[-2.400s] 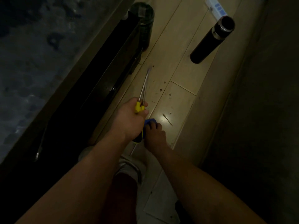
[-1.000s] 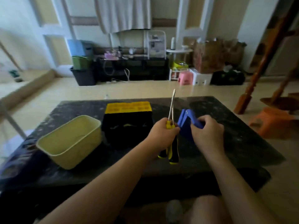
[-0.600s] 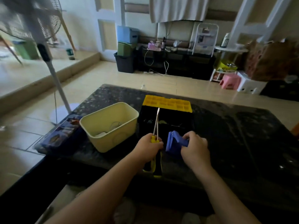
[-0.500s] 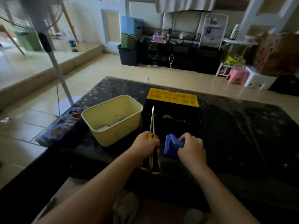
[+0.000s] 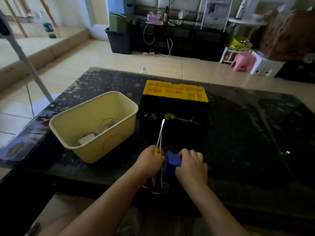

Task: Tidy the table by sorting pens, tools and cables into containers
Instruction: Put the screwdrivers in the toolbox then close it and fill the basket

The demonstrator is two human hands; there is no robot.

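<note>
Dark speckled worktop (image 5: 255,133) spans mid-frame. Centre-left, a cream tub (image 5: 105,149) holds a white cable (image 5: 109,122). Just right, an open black toolbox (image 5: 184,135) contains small oddments. At the lower edge, the left hand (image 5: 150,163) grips two screwdrivers (image 5: 160,137) and the right hand (image 5: 191,165) clasps a blue block (image 5: 171,163). The worktop stretches on rightward.

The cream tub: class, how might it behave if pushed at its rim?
The cream tub looks like thin plastic holding a cable and white adapter, so probably light. On the glossy table it would likely slide; pushed high, it might tip.
</note>
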